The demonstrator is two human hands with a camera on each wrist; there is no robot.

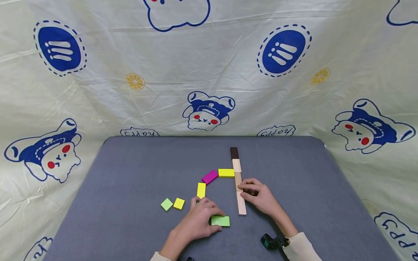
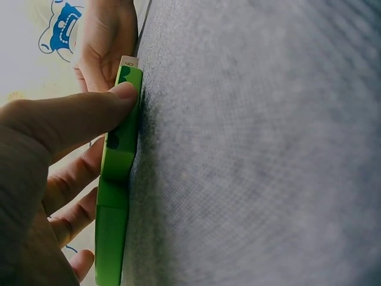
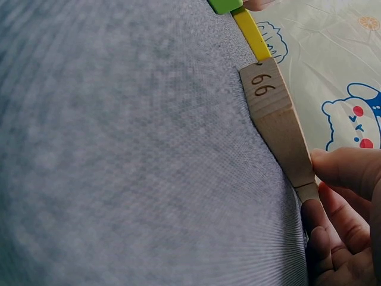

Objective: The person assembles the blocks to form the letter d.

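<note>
Near the table's front my left hand (image 1: 199, 219) pinches a light-green block (image 1: 220, 221) between thumb and finger. In the left wrist view the thumb lies along that block's (image 2: 127, 128) side. A second green block (image 2: 112, 244) adjoins it there; in the head view the hand mostly hides this one. My right hand (image 1: 261, 195) touches the right side of a straight row of wooden blocks (image 1: 241, 204), close to a joint. In the right wrist view, its thumb rests at the edge of a block marked 66 (image 3: 271, 107), with other fingertips just beyond.
A dark brown block (image 1: 234, 153) ends the wooden row at the back. A yellow block (image 1: 226, 173), a magenta block (image 1: 210, 177) and another yellow block (image 1: 201, 190) curve leftward from it. A small green block (image 1: 166, 204) and yellow block (image 1: 179, 203) lie further left.
</note>
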